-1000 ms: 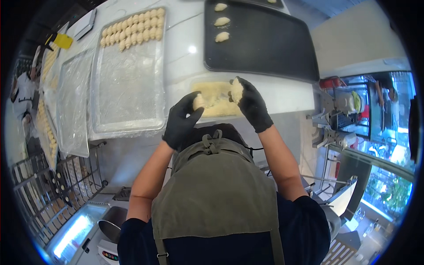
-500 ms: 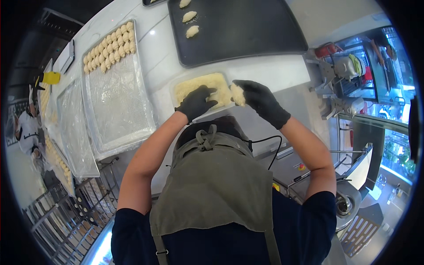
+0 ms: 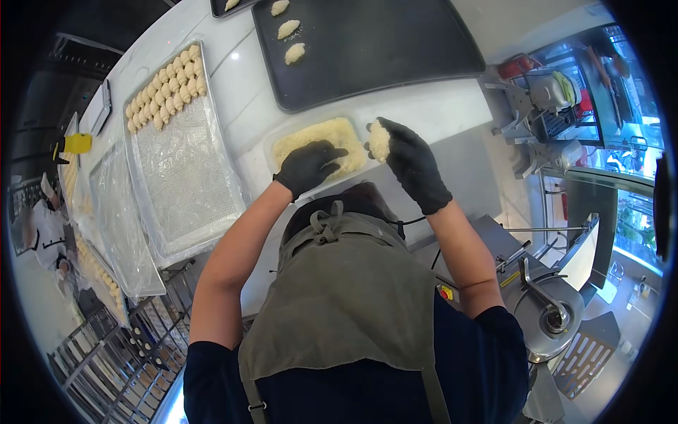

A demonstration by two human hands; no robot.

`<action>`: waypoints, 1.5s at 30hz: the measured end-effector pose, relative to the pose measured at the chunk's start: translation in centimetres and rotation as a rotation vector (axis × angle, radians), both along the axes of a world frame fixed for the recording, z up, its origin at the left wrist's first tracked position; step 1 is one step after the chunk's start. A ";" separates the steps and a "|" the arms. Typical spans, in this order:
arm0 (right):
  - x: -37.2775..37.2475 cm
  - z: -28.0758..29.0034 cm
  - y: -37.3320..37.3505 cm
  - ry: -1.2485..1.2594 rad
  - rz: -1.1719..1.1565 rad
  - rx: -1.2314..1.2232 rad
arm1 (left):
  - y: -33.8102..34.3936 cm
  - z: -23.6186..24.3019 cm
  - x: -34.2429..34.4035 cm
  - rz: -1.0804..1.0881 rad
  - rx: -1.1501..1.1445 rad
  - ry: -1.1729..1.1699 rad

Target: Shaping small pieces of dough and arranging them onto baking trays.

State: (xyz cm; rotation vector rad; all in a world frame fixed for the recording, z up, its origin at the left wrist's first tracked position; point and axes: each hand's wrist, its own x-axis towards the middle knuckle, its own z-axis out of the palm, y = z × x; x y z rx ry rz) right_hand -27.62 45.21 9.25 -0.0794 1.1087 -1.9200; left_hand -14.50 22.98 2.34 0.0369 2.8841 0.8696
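Observation:
My left hand (image 3: 309,166), in a black glove, curls down into a shallow container (image 3: 272,157) of pale yellow crumbs (image 3: 309,134), touching them; whatever lies under its fingers is hidden. Just right of the container, my right hand (image 3: 406,159), also gloved, is closed on a crumb-coated dough piece (image 3: 378,141), held upright at the fingertips. Beyond them a large black tray (image 3: 374,49) bears coated pieces (image 3: 294,54) along its left side. To the left, a plastic-lined perforated tray (image 3: 182,191) carries several rows of uncoated rolled dough pieces (image 3: 169,88).
A covered tray (image 3: 120,212), another dough tray (image 3: 109,279) and a yellow tool (image 3: 78,143) are at the left, with a co-worker (image 3: 49,240) beyond. A rack (image 3: 120,360) stands lower left; a steel machine (image 3: 537,311) is at the lower right.
My left hand moved from holding a dough piece over the container down into the crumbs. My right hand shifted and turned upright again with its piece. The view has swung, bringing more machine into sight.

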 end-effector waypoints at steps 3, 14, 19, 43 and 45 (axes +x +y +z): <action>0.0 -0.2 -0.2 -0.017 -0.044 -0.030 | -0.8 -0.9 -0.1 -0.043 -0.038 0.093; 0.9 -0.2 -0.8 -0.039 -0.123 -0.074 | -1.0 -1.6 -0.9 -0.129 -0.072 0.170; 1.1 -0.2 -0.8 -0.045 -0.120 -0.025 | -0.1 -1.8 -0.4 -0.074 -0.036 0.187; 4.8 1.0 -7.7 1.125 -0.097 0.365 | 1.9 1.1 3.5 0.718 1.783 0.085; 5.1 1.5 -7.6 1.161 -0.070 0.351 | 1.7 0.8 3.9 0.738 1.766 0.058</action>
